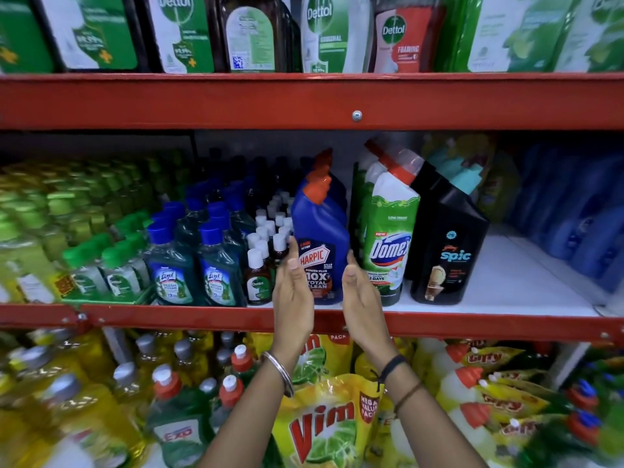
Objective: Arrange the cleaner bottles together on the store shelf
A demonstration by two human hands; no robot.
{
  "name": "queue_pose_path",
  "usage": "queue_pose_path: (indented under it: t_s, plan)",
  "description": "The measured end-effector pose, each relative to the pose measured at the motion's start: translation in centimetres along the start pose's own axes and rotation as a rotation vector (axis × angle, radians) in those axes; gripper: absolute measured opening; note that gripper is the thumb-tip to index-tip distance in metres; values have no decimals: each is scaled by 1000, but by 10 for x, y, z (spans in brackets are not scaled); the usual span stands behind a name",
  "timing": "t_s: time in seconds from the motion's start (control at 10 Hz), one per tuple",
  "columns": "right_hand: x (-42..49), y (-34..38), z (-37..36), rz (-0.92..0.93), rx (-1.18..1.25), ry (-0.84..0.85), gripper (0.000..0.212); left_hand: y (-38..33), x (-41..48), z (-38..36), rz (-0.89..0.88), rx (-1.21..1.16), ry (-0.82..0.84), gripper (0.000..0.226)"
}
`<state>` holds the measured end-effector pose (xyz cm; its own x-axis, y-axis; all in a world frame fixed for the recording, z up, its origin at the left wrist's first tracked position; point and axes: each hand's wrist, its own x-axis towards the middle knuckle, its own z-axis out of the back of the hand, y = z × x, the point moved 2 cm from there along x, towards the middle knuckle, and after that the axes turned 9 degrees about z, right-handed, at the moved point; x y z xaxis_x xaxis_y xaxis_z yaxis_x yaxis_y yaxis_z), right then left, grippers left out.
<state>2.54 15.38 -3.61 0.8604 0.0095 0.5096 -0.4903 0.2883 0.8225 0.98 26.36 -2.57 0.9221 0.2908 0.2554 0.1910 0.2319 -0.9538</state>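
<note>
A blue Harpic bottle (320,231) with an orange cap stands at the front of the middle shelf (506,282). My left hand (292,292) lies flat against its left side. My right hand (361,295) presses its right side with straight fingers, so the bottle sits between both palms. More blue bottles stand behind it. Just right of it stands a green and white Domex bottle (390,238) with a red cap. A black Spic bottle (445,251) leans to the right beside that.
Small brown Dettol bottles (258,282) and green Lizol bottles (216,275) crowd the shelf to the left. Bare white shelf lies right of the Spic bottle, then blue bottles (580,224). Dettol packs fill the shelf above. Below are Vim pouches (324,430) and yellow bottles.
</note>
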Motion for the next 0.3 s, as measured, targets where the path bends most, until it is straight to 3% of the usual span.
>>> queue_pose_path:
  t_s: [0.2, 0.3]
  plan:
    - [0, 2, 4, -1, 19, 17, 86, 0, -1, 0, 9, 5, -7, 59]
    - [-10, -5, 18, 5, 106, -111, 66, -10, -6, -4, -26, -96, -115, 52]
